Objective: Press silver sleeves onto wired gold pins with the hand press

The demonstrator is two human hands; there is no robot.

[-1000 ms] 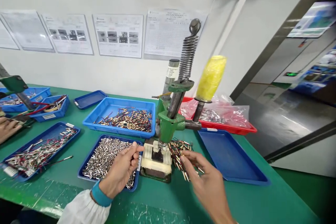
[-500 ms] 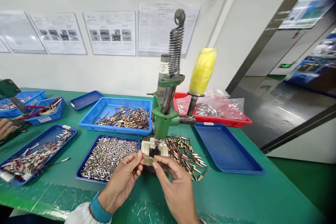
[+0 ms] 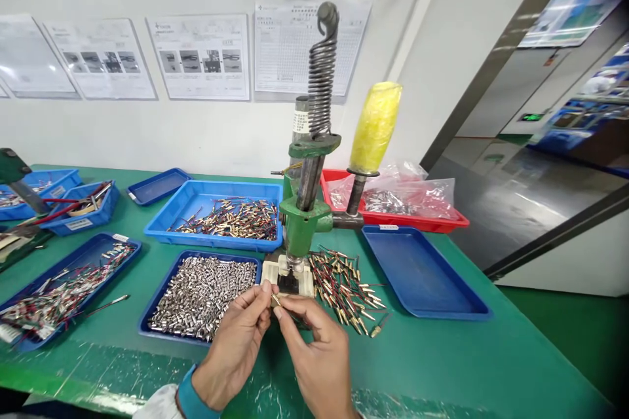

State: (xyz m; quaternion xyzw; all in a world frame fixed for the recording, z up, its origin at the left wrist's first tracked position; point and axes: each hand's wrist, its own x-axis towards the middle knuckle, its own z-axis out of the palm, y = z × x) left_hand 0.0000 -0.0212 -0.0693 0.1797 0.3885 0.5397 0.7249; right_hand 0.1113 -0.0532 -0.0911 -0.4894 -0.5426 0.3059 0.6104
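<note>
My left hand [image 3: 234, 348] and my right hand [image 3: 314, 357] meet fingertip to fingertip just in front of the green hand press [image 3: 301, 226]. Between them they pinch a small brass-tipped wired pin [image 3: 276, 301]; the left fingers may also hold a small silver sleeve, too small to be sure. Left of my hands stands a blue tray of silver sleeves [image 3: 201, 298]. A loose pile of red and green wired pins [image 3: 344, 288] lies on the mat to the right of the press base [image 3: 289, 275].
A yellow-wrapped press lever [image 3: 374, 127] sticks up at the right. An empty blue tray [image 3: 422, 272], a red tray with bagged parts [image 3: 398, 203] and several blue trays of wired parts [image 3: 230, 216] ring the press on the green mat [image 3: 466, 366].
My right hand left the pin pile and came in to the left hand, bringing a pin. Both hands now sit lower and closer to me, fingertips together.
</note>
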